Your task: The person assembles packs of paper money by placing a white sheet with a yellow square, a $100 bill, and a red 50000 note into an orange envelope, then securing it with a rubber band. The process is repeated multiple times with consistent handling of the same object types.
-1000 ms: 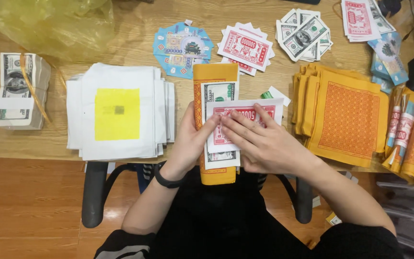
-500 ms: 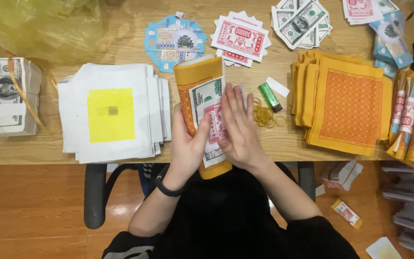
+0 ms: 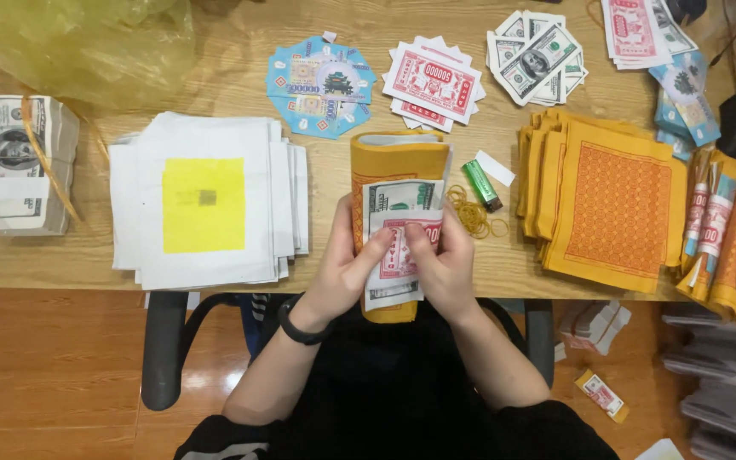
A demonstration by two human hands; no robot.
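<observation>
Right hand point(image 3: 446, 268) dropped lower; both it and left hand point(image 3: 347, 273) pinch paper notes point(image 3: 398, 247).

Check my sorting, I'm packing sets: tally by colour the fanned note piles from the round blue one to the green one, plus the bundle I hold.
Blue round fan: 1
Red fan: 1
Green fan: 1
Orange bundle in left hand and right hand: 1
Total: 4
</observation>
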